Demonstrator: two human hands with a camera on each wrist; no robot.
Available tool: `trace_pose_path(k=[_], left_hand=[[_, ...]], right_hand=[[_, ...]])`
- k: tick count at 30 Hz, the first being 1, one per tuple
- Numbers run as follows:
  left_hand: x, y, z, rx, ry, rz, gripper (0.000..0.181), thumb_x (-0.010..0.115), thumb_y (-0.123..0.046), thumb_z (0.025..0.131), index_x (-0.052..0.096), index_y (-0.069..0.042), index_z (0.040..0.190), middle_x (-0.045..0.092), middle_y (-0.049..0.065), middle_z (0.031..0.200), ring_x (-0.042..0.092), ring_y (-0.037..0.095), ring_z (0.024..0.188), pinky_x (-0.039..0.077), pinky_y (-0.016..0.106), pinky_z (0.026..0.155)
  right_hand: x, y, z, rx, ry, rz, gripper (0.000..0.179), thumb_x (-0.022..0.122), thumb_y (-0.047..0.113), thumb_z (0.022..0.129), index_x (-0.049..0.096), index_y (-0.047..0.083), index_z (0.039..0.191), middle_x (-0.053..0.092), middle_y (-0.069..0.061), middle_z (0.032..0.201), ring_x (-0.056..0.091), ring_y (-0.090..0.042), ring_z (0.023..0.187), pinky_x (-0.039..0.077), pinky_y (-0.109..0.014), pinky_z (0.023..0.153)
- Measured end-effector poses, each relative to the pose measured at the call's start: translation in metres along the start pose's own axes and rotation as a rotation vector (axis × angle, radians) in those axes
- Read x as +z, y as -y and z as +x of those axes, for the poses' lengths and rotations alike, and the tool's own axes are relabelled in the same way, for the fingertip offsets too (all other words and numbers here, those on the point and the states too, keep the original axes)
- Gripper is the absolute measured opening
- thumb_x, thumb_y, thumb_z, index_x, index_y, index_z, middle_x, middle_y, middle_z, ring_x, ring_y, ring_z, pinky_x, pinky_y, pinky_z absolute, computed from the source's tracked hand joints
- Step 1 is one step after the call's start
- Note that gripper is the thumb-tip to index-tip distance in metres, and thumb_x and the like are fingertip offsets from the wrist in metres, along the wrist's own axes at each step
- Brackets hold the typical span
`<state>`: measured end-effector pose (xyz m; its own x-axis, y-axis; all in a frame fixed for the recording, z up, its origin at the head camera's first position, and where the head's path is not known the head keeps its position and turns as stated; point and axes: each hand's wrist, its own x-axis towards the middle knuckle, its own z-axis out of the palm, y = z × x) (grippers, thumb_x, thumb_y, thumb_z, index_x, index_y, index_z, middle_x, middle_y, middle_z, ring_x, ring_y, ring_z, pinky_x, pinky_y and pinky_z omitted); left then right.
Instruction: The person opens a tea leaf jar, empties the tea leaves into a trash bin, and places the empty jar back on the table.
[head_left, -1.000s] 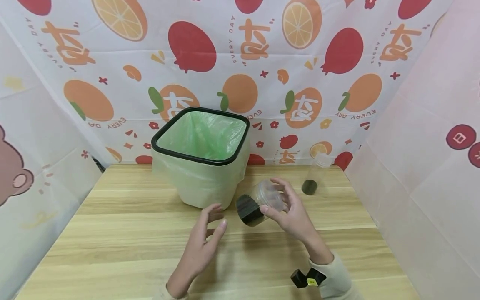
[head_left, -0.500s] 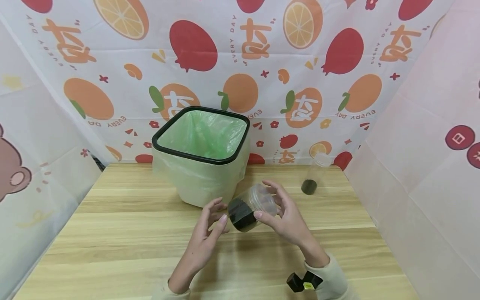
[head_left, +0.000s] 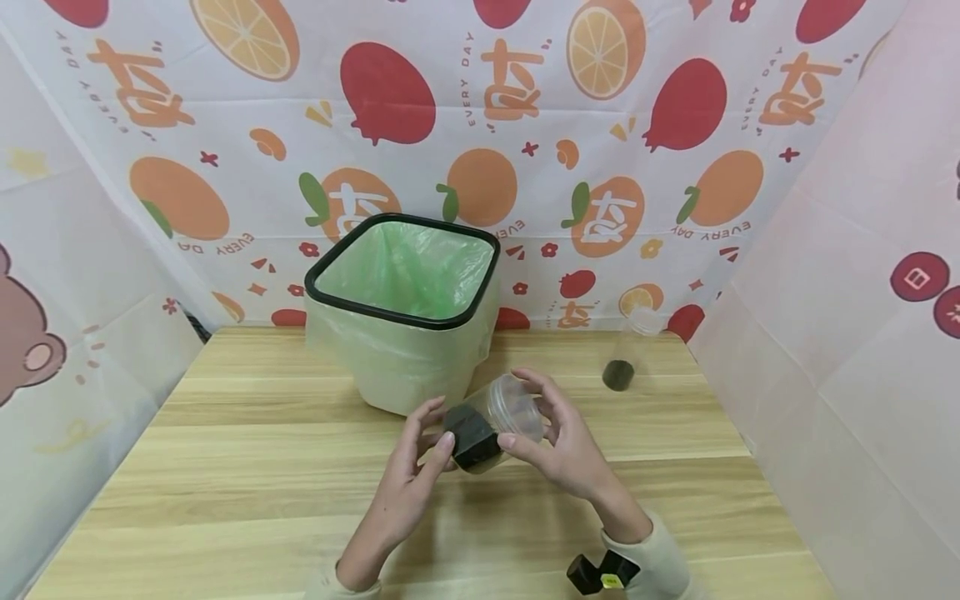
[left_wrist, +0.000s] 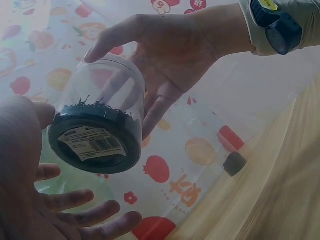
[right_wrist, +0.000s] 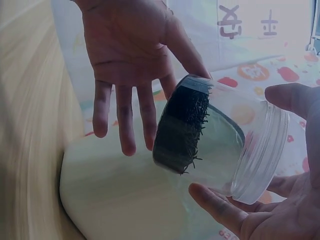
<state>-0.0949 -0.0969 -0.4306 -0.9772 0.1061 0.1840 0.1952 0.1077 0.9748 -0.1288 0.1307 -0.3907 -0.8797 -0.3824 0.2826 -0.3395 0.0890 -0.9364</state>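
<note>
A clear plastic jar (head_left: pixel 474 435) with a translucent screw lid hangs tilted above the table, its base toward the left. Dark, thin dried shreds lie packed at its bottom; I cannot tell what they are. My right hand (head_left: pixel 566 450) grips it near the lid, thumb on the near side and fingers behind. My left hand (head_left: pixel 401 487) is at the base, its fingers spread and fairly straight, the thumb at or touching the jar's edge. The left wrist view shows a barcode label (left_wrist: pixel 93 144) on the base.
A waste bin (head_left: pixel 405 367) with a black rim and green liner stands behind the hands. A second clear jar (head_left: pixel 619 374) with dark contents is at the back right of the wooden table (head_left: pixel 225 467). Fruit-printed cloth (head_left: pixel 555 175) hangs behind.
My right hand has brought the jar leftward and slightly nearer, up to my left hand. The left hand has barely moved. Bin and second jar have stayed put.
</note>
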Motion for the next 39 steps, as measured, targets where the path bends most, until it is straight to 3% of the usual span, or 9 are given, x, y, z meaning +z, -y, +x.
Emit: trace_pose_path(k=[5,13,22,30,34,39], left_hand=[[0.0007,-0.0015,-0.0002,-0.012,0.004,0.009,0.046,0.049,-0.022,0.108,0.036,-0.028,0.151,0.047,0.018,0.149,0.064,0.019,0.117,0.062,0.034,0.083],[0.0024,-0.0014,-0.0009,-0.021,0.033,0.018,0.045,0.043,-0.024,0.110,0.033,-0.033,0.153,0.049,0.016,0.150,0.062,0.026,0.117,0.058,0.029,0.081],[0.0051,-0.0004,-0.0002,-0.019,0.079,-0.046,0.044,0.039,-0.022,0.111,0.033,-0.031,0.154,0.050,0.019,0.145,0.063,0.011,0.114,0.060,0.030,0.081],[0.0088,-0.0014,-0.0003,-0.053,0.107,-0.109,0.044,0.036,-0.025,0.112,0.031,-0.028,0.155,0.047,0.020,0.144,0.063,0.011,0.110,0.061,0.031,0.081],[0.0086,-0.0017,-0.0008,-0.060,0.169,-0.185,0.046,0.032,-0.026,0.112,0.024,-0.022,0.158,0.037,0.023,0.150,0.062,0.011,0.113,0.062,0.036,0.083],[0.0064,-0.0003,-0.0019,-0.021,0.278,-0.359,0.047,0.026,-0.024,0.113,0.014,-0.018,0.158,0.024,0.019,0.151,0.060,0.008,0.118,0.061,0.040,0.090]], right_hand=[[0.0022,0.0001,-0.0006,0.009,0.006,0.006,0.072,0.075,0.015,0.088,0.042,0.026,0.151,0.047,-0.011,0.142,0.059,-0.025,0.123,0.059,-0.031,0.092],[0.0042,0.0009,-0.0024,-0.013,0.037,0.015,0.072,0.075,0.013,0.088,0.040,0.022,0.151,0.047,-0.014,0.141,0.059,-0.024,0.122,0.060,-0.031,0.092],[0.0051,-0.0013,-0.0030,-0.041,0.053,0.032,0.073,0.075,0.011,0.088,0.040,0.018,0.151,0.046,-0.017,0.141,0.058,-0.027,0.121,0.060,-0.031,0.091],[0.0066,-0.0029,-0.0045,-0.033,0.055,0.028,0.072,0.076,0.011,0.088,0.041,0.022,0.150,0.047,-0.015,0.140,0.059,-0.029,0.122,0.061,-0.031,0.088],[0.0068,-0.0027,-0.0056,-0.024,0.060,0.021,0.072,0.075,0.012,0.088,0.041,0.024,0.150,0.047,-0.012,0.140,0.059,-0.025,0.122,0.060,-0.031,0.090],[0.0073,-0.0007,-0.0062,-0.005,0.065,0.009,0.071,0.075,0.013,0.088,0.043,0.027,0.149,0.047,-0.007,0.141,0.059,-0.025,0.123,0.059,-0.033,0.091]])
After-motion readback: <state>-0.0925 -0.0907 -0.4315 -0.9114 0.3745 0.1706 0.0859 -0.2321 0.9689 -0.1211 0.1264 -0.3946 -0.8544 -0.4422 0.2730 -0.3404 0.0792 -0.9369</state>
